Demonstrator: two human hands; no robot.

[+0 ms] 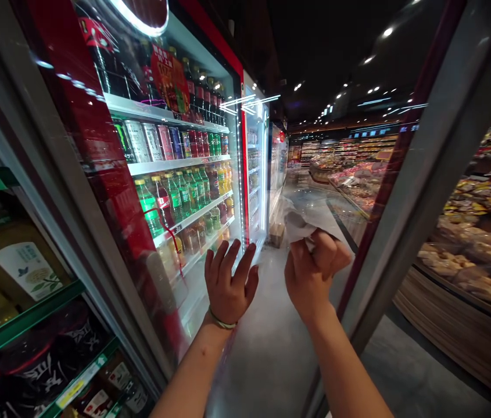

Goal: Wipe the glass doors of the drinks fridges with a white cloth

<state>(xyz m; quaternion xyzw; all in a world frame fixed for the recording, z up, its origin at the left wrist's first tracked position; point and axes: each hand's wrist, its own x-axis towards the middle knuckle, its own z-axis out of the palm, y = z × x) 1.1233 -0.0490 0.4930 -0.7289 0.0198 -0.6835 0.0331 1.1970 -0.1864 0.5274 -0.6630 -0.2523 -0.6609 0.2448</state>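
A glass door (266, 342) in a grey metal frame stands in front of me. My left hand (230, 284), with a thin green band at the wrist, lies flat against or very close to the pane, fingers spread and holding nothing. To its right, my right hand (315, 273) is closed around a crumpled white cloth (300, 225) at the glass. Part of the cloth is hidden by the fingers and blurred, so its exact material is unclear.
Left, open shelves hold bottles of yellowish drink (18, 255) and dark-labelled jars (31, 360). Beyond the glass is a red-framed drinks fridge (179, 165) with bottles and cans. On the right, a curved wood-sided display (458, 325) holds packaged food. The grey door frame (419, 168) slants beside my right arm.
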